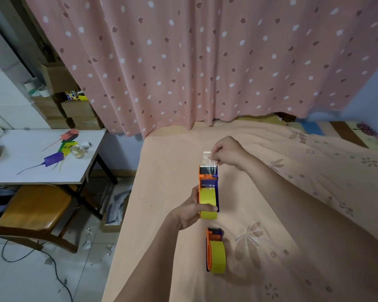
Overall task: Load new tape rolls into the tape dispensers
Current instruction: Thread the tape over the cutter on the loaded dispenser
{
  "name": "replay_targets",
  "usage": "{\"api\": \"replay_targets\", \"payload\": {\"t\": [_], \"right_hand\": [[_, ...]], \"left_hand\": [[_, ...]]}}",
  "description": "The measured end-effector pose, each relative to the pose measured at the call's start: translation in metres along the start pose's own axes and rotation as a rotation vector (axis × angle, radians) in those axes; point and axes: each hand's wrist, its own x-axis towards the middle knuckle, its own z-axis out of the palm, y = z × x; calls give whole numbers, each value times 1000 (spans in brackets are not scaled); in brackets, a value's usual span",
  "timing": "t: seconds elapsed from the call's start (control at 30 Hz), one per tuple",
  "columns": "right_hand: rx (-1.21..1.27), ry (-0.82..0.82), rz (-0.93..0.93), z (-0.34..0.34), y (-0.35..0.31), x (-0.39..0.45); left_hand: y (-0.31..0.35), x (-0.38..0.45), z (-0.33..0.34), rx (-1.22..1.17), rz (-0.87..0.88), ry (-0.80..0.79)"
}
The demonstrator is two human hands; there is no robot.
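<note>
My left hand grips the orange dispenser mid-frame, fingers curled around its yellow roll. My right hand pinches the clear tape end above. A second loaded dispenser lies on the bed below.

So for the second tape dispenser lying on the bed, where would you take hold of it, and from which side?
Grip the second tape dispenser across its flat sides, over the yellow tape roll, coming down from above. It stands on edge on the bed, so the orange side plate and the opposite face are both exposed, probably giving a firm pinch.
</note>
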Motion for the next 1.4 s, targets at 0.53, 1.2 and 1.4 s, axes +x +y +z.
{"api": "replay_targets", "payload": {"t": [0.53, 1.2, 1.4], "right_hand": [[45, -57, 5, -7, 3, 11], [351, -39, 355, -15, 11, 13], [747, -120, 550, 0, 37, 8]], "left_hand": [[3, -11, -12, -54, -11, -84], [16, -31, -22, -193, 8, -276], [8, -32, -18, -359, 70, -261]]}}
